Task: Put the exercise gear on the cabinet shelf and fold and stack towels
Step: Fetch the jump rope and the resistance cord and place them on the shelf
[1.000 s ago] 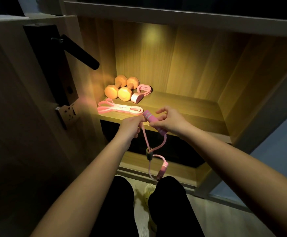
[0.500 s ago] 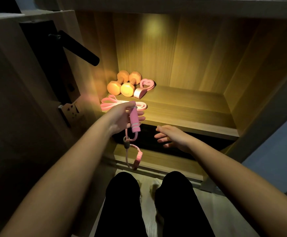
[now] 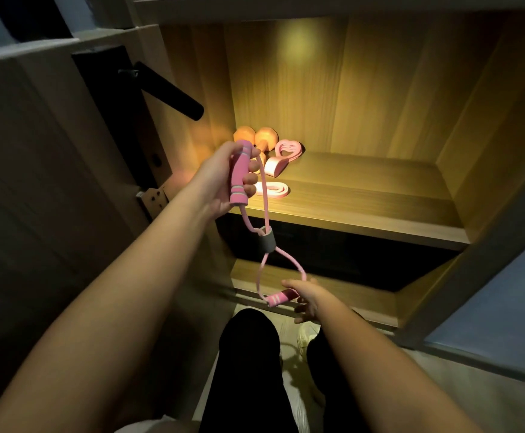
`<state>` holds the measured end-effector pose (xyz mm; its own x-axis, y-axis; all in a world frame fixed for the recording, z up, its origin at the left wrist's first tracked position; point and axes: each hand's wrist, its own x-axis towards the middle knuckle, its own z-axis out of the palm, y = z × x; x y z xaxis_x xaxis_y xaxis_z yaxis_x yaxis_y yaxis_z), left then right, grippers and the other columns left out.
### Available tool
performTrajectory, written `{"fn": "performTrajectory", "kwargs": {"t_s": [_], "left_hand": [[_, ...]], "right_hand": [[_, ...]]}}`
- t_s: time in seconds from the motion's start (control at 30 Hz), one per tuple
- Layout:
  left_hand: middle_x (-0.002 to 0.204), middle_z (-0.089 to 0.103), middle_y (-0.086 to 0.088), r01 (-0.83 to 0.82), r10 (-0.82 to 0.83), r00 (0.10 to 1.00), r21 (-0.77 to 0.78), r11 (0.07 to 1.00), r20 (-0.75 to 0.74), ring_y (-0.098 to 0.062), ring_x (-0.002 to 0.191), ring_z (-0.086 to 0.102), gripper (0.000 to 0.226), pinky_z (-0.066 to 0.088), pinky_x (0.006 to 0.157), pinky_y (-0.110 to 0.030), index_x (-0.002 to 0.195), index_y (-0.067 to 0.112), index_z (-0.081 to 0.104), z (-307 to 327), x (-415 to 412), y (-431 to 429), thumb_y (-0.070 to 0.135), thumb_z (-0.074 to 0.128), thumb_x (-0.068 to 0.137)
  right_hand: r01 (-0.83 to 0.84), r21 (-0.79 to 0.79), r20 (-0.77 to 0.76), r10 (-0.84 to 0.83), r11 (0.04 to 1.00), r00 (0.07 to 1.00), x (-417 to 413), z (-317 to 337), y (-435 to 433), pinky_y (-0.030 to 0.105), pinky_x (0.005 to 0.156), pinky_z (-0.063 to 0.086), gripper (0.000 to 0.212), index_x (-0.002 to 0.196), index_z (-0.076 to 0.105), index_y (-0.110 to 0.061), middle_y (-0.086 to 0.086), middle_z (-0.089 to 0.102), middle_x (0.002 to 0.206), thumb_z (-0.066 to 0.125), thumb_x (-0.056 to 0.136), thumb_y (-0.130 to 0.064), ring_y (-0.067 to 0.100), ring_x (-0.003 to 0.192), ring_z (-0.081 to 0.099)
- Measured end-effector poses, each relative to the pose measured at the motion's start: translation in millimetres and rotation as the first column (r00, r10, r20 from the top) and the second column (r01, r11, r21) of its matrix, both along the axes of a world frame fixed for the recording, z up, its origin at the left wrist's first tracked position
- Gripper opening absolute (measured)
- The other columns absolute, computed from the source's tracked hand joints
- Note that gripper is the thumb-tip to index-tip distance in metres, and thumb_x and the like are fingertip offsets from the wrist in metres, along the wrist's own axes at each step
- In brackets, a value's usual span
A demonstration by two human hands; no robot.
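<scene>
A pink figure-eight resistance band [image 3: 266, 242] with a grey centre sleeve hangs in front of the lit cabinet shelf [image 3: 364, 198]. My left hand [image 3: 223, 179] grips its upper pink foam handle, held upright at the shelf's left front. My right hand [image 3: 306, 296] holds the lower pink handle, below the shelf level. On the shelf's left side lie two orange dumbbells [image 3: 262, 140], a pink heart-shaped grip ring [image 3: 286, 156] and a flat pink loop band [image 3: 273, 189], partly hidden behind my left hand.
The open cabinet door [image 3: 67, 182] stands at the left with a black lever handle [image 3: 170, 95] jutting toward the shelf. A dark lower compartment [image 3: 333, 257] lies under the shelf. My legs in black trousers [image 3: 248, 370] and a white shoe are on the floor below.
My right hand has dropped and taken hold of the band's lower handle. My left hand has lifted the upper handle a little, and the band now hangs stretched between both hands.
</scene>
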<state>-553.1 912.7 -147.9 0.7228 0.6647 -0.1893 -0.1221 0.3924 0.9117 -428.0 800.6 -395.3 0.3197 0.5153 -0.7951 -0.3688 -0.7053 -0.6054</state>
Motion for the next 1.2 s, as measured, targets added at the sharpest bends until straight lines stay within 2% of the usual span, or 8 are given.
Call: {"fn": "performTrajectory", "kwargs": {"t_s": [0.13,0.23,0.37,0.5,0.6,0.73,1.03,1.2], "left_hand": [[0.069,0.053,-0.002,-0.014,0.015,0.999,-0.022,1.000,0.051,-0.008,0.048,0.045,0.025,0.043,0.042,-0.018,0.105,0.009,0.055,-0.8,-6.5,6.3,0.029,0.043,0.099],[0.070,0.053,-0.002,-0.030,0.031,0.999,-0.023,0.999,0.044,-0.008,0.050,0.046,0.025,0.044,0.043,-0.018,0.106,0.010,0.056,-5.5,-15.0,13.2,0.031,0.045,0.098],[0.065,0.055,0.000,-0.131,0.139,0.986,0.084,0.988,-0.092,-0.009,0.047,0.047,0.028,0.043,0.042,-0.019,0.102,0.012,0.058,-23.5,-32.5,26.2,0.039,0.048,0.097],[0.058,0.049,0.004,-0.086,0.150,0.947,0.223,0.971,-0.286,-0.008,0.041,0.039,0.025,0.034,0.036,-0.018,0.091,0.017,0.062,-60.3,-51.2,38.3,0.041,0.054,0.094],[0.057,0.046,0.004,-0.157,0.257,0.869,0.257,0.954,-0.424,-0.008,0.039,0.037,0.026,0.031,0.034,-0.019,0.083,0.016,0.059,-93.6,-64.6,47.5,0.038,0.055,0.095],[0.055,0.045,0.003,-0.196,0.291,0.808,0.231,0.953,-0.512,-0.008,0.039,0.038,0.030,0.031,0.034,-0.020,0.075,0.015,0.057,-131.9,-78.1,51.7,0.037,0.056,0.095],[0.063,0.044,-0.002,-0.294,0.347,0.765,0.185,0.938,-0.543,-0.015,0.051,0.037,0.027,0.032,0.048,-0.025,0.077,0.013,0.056,-156.6,-56.5,22.9,0.032,0.055,0.097],[0.064,0.042,-0.003,-0.195,0.251,0.845,0.164,0.967,-0.472,-0.016,0.050,0.039,0.025,0.034,0.050,-0.027,0.090,0.012,0.052,-130.0,-20.2,-1.6,0.032,0.042,0.101]], "right_hand": [[0.281,0.084,-0.313,-0.242,0.956,0.918,-15.9,-6.8,0.6,0.042,0.075,0.054,0.004,0.090,0.060,-0.010,0.005,0.069,0.075,0.063,0.091,-0.012,0.015,0.063,0.068],[0.378,0.159,-0.333,-0.311,0.912,0.890,-14.8,1.8,4.3,0.032,0.068,0.052,0.011,0.081,0.060,-0.007,0.003,0.063,0.060,0.056,0.090,-0.012,0.010,0.055,0.058],[0.558,0.231,-0.301,-0.487,0.797,0.820,15.1,18.3,4.2,0.033,0.064,0.051,0.008,0.090,0.048,-0.004,0.011,0.055,0.073,0.041,0.090,-0.002,0.019,0.060,0.055],[0.478,0.297,-0.068,-0.481,0.826,0.874,56.6,36.9,-7.8,0.020,0.037,0.035,0.015,0.077,0.049,-0.010,0.002,0.043,0.058,0.049,0.092,-0.009,0.011,0.040,0.037],[0.344,0.279,0.214,-0.407,0.897,0.888,92.2,47.2,-28.0,0.018,0.037,0.027,0.019,0.076,0.050,-0.014,0.000,0.041,0.056,0.061,0.091,-0.017,0.010,0.040,0.032],[0.266,0.208,0.363,-0.327,0.941,0.873,133.6,53.8,-62.9,0.018,0.037,0.023,0.019,0.074,0.050,-0.016,-0.002,0.039,0.054,0.063,0.088,-0.015,0.008,0.037,0.029],[0.328,0.152,0.316,-0.360,0.932,0.878,145.5,61.8,-85.1,0.018,0.032,0.024,0.018,0.076,0.050,-0.014,-0.001,0.037,0.054,0.061,0.090,-0.009,0.007,0.035,0.029],[0.324,0.275,0.124,-0.368,0.905,0.922,117.3,75.3,-64.0,0.017,0.033,0.032,0.014,0.080,0.053,-0.012,-0.001,0.042,0.050,0.057,0.094,-0.012,0.008,0.032,0.036]]}}
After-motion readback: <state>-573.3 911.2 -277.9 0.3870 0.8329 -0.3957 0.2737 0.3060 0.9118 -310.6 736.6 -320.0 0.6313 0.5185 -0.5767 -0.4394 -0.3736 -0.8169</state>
